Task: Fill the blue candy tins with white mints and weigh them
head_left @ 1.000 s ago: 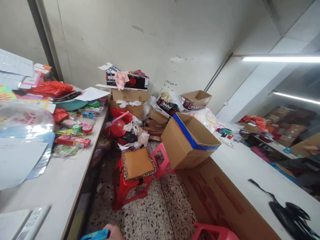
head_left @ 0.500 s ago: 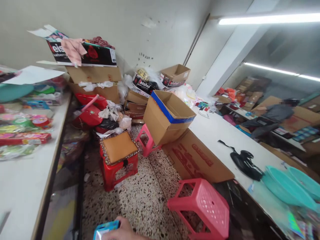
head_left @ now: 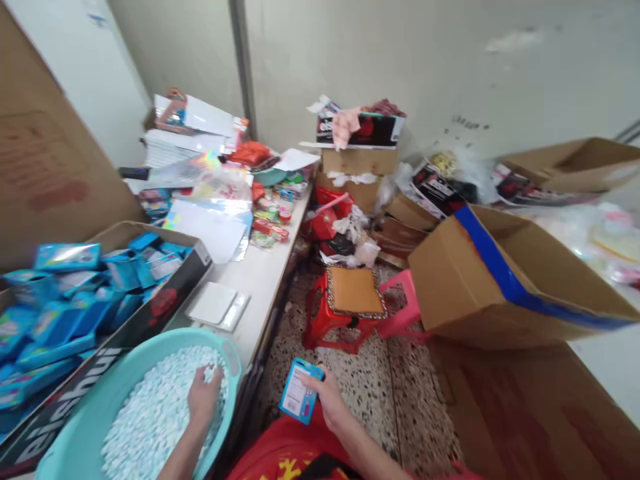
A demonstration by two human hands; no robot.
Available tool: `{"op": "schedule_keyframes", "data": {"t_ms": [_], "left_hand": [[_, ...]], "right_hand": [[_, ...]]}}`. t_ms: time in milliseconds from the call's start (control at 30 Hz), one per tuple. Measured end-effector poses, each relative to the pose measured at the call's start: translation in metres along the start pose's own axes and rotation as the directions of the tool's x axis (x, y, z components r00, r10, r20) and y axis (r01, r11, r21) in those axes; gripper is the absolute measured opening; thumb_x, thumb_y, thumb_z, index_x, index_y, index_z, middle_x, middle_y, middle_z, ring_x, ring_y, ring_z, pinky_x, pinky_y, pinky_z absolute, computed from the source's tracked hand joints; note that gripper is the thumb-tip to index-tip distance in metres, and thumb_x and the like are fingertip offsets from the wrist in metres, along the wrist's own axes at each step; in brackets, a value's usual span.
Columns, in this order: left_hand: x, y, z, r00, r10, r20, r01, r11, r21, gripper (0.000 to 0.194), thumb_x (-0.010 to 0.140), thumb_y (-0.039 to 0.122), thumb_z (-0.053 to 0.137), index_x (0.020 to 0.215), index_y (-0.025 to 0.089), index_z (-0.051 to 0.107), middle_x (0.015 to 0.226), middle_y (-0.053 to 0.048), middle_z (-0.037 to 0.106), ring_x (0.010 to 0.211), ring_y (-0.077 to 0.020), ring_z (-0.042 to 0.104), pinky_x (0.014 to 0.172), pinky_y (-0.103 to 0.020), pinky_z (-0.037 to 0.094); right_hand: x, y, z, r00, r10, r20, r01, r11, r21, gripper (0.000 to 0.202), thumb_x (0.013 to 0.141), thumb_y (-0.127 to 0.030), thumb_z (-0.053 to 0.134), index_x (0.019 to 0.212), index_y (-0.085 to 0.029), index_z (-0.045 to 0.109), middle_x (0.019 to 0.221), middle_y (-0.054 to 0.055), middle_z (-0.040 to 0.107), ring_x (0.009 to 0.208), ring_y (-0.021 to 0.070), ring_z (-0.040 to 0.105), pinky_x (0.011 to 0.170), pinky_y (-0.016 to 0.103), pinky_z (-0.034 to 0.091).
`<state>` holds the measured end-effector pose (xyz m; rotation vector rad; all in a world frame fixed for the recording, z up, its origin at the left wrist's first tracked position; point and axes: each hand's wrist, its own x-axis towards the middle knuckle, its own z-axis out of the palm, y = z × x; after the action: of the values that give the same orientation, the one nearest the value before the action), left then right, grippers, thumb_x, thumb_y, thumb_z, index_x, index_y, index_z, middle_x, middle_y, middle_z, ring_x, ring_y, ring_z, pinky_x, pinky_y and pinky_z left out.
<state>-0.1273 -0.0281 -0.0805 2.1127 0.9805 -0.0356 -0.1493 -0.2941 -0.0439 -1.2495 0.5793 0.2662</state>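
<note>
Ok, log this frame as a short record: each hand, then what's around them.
Left hand: fingers among small pale pieces in a turquoise basin
Right hand: holding a blue pack, printed panel showing
Left side: black-sided carton of blue packages
Ahead: red stool with tan pad
Right side: open carton with blue tape

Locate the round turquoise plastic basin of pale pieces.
The basin is at lower left in the head view, beside the black-sided cardboard box of blue packets; the left hand is at its pale pieces.
</note>
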Motion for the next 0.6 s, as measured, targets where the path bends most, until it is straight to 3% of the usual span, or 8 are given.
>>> {"op": "schedule_keyframes", "data": {"t_ms": [167,400,500,600], "left_hand": [[0.007,-0.019,0.001,0.998,0.055,0.039,-0.049,0.988,-0.143,0.037,0.067,0.048,0.051,0.090,0.019,0.059,0.085,-0.008,0.067,0.080,-0.0289,0.063,0.076,-0.039,0.047],[0.015,-0.021,-0.003,0.996,0.070,0.047,-0.059,0.977,-0.206,0.033,0.062,0.047,0.056,0.080,0.021,0.063,0.081,-0.007,0.069,0.079,-0.0300,0.063,0.075,-0.039,0.048],[0.009,-0.021,-0.010,0.989,-0.028,0.144,0.076,0.937,-0.342,0.036,0.055,0.049,0.061,0.076,0.019,0.064,0.078,-0.007,0.068,0.074,-0.0290,0.063,0.062,-0.035,0.050],[0.000,-0.021,-0.020,0.964,-0.124,0.236,0.232,0.824,-0.517,0.039,0.052,0.049,0.066,0.078,0.020,0.065,0.074,-0.005,0.068,0.070,-0.0278,0.065,0.051,-0.031,0.049]], "right_hand": [[0.011,0.008,0.003,1.000,-0.020,0.015,0.019,1.000,0.018,0.040,0.046,-0.035,0.082,0.063,-0.019,0.049,0.055,-0.006,0.056,0.057,0.0123,0.053,0.057,0.023,0.041],[0.016,-0.005,0.004,0.994,-0.087,-0.070,0.087,0.996,-0.003,0.048,0.047,-0.050,0.084,0.065,-0.018,0.053,0.057,-0.004,0.056,0.056,0.0121,0.052,0.056,0.023,0.040],[0.016,-0.008,0.009,0.996,-0.089,-0.027,0.089,0.996,-0.028,0.050,0.050,-0.056,0.081,0.068,-0.018,0.055,0.062,-0.002,0.058,0.060,0.0137,0.054,0.059,0.024,0.043],[0.019,-0.013,0.020,0.994,-0.104,0.020,0.105,0.991,-0.086,0.054,0.046,-0.059,0.081,0.065,-0.019,0.051,0.060,-0.004,0.054,0.059,0.0128,0.052,0.058,0.023,0.042]]}}
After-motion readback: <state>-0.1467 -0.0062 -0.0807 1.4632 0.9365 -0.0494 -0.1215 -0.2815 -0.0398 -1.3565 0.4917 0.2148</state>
